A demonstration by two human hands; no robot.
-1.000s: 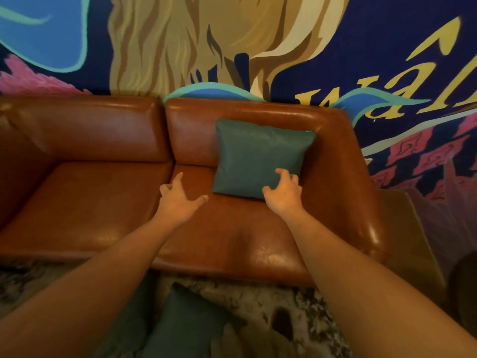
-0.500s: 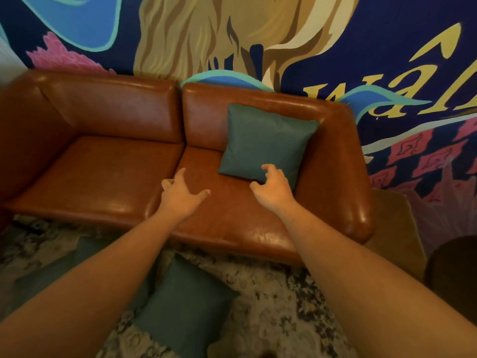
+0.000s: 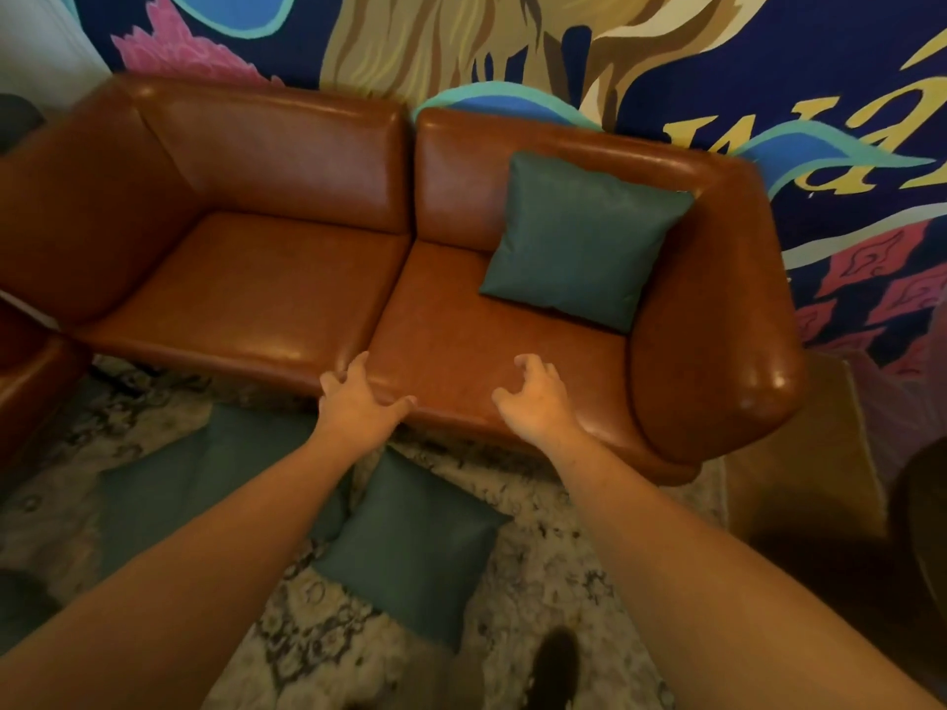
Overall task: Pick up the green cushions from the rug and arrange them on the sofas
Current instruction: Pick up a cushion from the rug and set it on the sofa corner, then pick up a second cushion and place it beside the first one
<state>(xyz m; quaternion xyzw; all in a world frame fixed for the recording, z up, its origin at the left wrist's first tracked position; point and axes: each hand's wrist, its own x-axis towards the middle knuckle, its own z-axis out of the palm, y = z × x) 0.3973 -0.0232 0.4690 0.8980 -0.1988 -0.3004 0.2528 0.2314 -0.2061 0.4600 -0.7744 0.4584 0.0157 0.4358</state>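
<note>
Head view: a brown leather sofa (image 3: 256, 279) with two seat pads stands against a painted mural (image 3: 768, 69). One green cushion, the propped cushion (image 3: 579, 238), sits at about 1 o'clock from the centre of the view. It leans tilted into the sofa's right corner, its top edge against the backrest and its lower edge on the right seat pad, next to the armrest.

Two more green cushions lie flat on the patterned rug (image 3: 538, 581) in front of the sofa. The middle cushion (image 3: 410, 545) is at 6 o'clock, between the person's forearms. The left cushion (image 3: 205, 479) is at about 8 o'clock, partly hidden by the left forearm, and its right edge meets or slips under the middle cushion; which of the two cannot be told.

The left hand (image 3: 353, 402) is at the front edge of the seat, at the seam between the two pads, with fingers spread and lightly bent, holding nothing. The right hand (image 3: 538, 402) is at 3 o'clock from it, over the right seat pad, with fingers loosely curled and empty, well short of the propped cushion. Whether either hand touches the leather cannot be told.

At 9 o'clock, part of a second brown sofa (image 3: 31, 381) enters the frame. At the bottom edge, near 5 o'clock, a dark, blurred shape (image 3: 556, 663) lies on the rug.
</note>
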